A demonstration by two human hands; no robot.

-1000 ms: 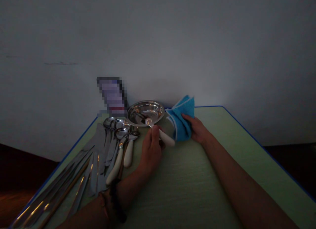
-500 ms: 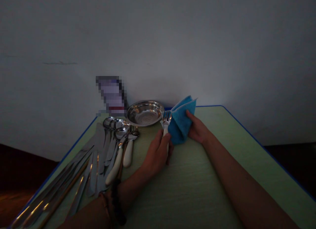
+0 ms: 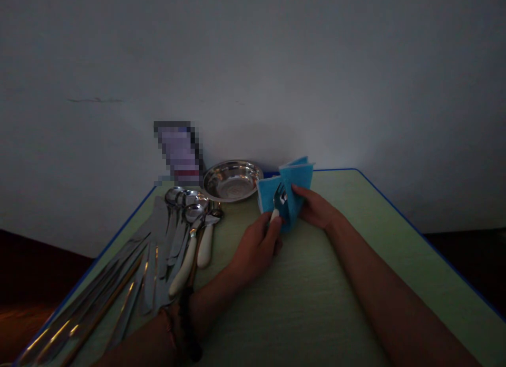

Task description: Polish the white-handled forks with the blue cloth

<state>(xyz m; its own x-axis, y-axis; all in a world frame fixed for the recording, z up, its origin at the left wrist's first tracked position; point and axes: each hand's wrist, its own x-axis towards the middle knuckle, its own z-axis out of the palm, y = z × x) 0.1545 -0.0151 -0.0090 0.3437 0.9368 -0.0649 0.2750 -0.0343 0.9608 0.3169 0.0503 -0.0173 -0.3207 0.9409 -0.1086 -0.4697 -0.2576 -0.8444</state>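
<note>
My left hand is closed round the pale handle of a fork, whose metal tines point up. Behind and beside the tines is a folded blue cloth, pinched in my right hand. The fork's head lies against the cloth, between its folds. My left fingertips are close to the cloth's lower edge, and part of the fork's handle is hidden in my grip. Both hands are held above the table's middle.
A shallow steel bowl sits by the wall. Left of it leans a blurred-out, phone-like object. Several spoons, knives and other cutlery spread over the left side of the green table, which has a blue edge.
The fork has moved right, away from the bowl and into the folds of the cloth. The cloth has opened out around it. My right hand has shifted slightly left.
</note>
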